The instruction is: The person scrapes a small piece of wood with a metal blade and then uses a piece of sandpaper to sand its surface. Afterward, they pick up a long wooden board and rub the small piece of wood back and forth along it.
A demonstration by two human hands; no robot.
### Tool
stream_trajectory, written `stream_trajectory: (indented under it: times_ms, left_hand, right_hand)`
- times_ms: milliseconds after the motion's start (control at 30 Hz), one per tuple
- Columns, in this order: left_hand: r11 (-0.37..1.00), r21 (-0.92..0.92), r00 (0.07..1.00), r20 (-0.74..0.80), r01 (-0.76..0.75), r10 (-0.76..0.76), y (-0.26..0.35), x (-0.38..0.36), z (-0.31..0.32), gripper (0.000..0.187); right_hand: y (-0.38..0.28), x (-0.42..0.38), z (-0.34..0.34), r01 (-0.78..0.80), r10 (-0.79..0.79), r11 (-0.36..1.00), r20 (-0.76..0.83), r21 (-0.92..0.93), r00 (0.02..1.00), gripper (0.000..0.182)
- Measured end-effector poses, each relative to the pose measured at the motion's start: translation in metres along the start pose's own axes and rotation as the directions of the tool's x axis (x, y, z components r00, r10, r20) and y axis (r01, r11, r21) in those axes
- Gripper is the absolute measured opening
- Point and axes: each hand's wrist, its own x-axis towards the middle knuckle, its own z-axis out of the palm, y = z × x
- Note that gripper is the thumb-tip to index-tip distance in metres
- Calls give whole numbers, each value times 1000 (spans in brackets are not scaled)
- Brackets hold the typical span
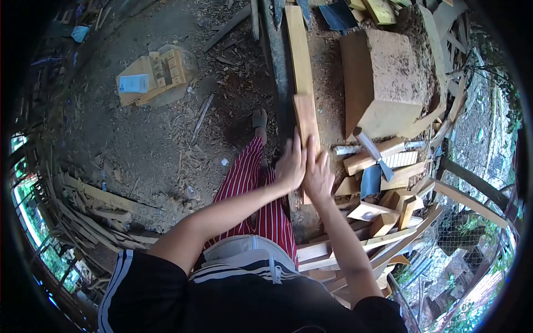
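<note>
A short wooden board (305, 115) lies on top of a longer pale plank (298, 50), which runs away from me along the bench edge. My left hand (291, 169) is closed on the board's left side near its close end, its fingers a little blurred. Beside it, my right hand (318, 176) presses on the same end from the right, its fingers pointing forward along the wood. The two hands touch or nearly touch. What lies under the palms is hidden. To the right rests a tool with a wooden handle and a metal blade (384, 168).
A large wooden block (383, 83) stands on the right of the bench. Dark sheets (371, 182) and several offcuts (400, 208) lie nearer. On the littered floor at left sits a stack of wooden pieces (158, 75); scrap strips (94, 191) pile up at the lower left.
</note>
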Motion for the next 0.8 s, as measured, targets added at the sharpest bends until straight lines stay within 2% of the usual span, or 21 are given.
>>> stream_trajectory:
  times_ms: [33,67,133,167,300,333,367,433,467,533,567,633,700,767,800]
  left_hand:
    - [997,-80,999,-50,7,-11,-3,28,-7,69]
    - [999,-4,989,-142,-47,46,-8,56,-11,70]
    - [990,-133,982,-189,-54,29,-6,108,-36,69]
    - [989,-114,965,-254,-92,60,-13,136,-40,66]
    - [990,-117,960,-276,-80,45,-5,227,-91,56]
    - [987,-102,940,-330,-128,88,-7,248,-97,54]
    - [955,84,870,-397,-283,293,-45,294,-73,53]
    - [994,-60,962,-264,-90,71,-10,286,-109,53]
    - [994,-61,962,-263,-93,74,-5,277,-109,53]
    - [997,-76,977,-208,29,-45,9,261,-113,56]
    - [993,-106,973,-220,44,-66,8,249,-103,56]
    - [994,-105,965,-262,-26,-2,-8,212,-67,56]
    - [986,-83,946,-305,-143,111,-25,151,-27,55]
    - [987,23,983,-85,-161,162,-4,64,-34,58]
    - [996,-6,996,-22,-88,88,-10,33,-15,60]
  right_hand:
    - [-2,30,-5,4,-4,1000,25,7,1000,72]
    - [-8,59,-14,20,-20,999,-19,31,1000,74]
    - [-15,114,-22,55,-54,998,-105,8,993,77]
    - [-18,140,-30,56,-56,998,-91,-5,994,77]
    - [-33,227,-51,40,-37,999,-149,19,988,73]
    - [-36,244,-55,23,-16,999,-149,40,989,75]
    - [-36,258,-56,28,-18,998,-170,61,985,77]
    - [-39,268,-60,-1,7,999,-158,41,987,79]
    - [-37,264,-58,-4,10,999,-159,39,987,79]
    - [-36,254,-55,9,-7,1000,-174,11,985,80]
    - [-34,242,-53,11,-9,1000,-184,13,983,80]
    - [-27,193,-47,1,1,999,-53,46,999,80]
    - [-23,130,-33,-39,41,998,-71,42,997,76]
    - [-14,58,-4,-48,53,998,-116,41,992,70]
    - [-14,23,0,-106,107,994,-26,40,994,68]
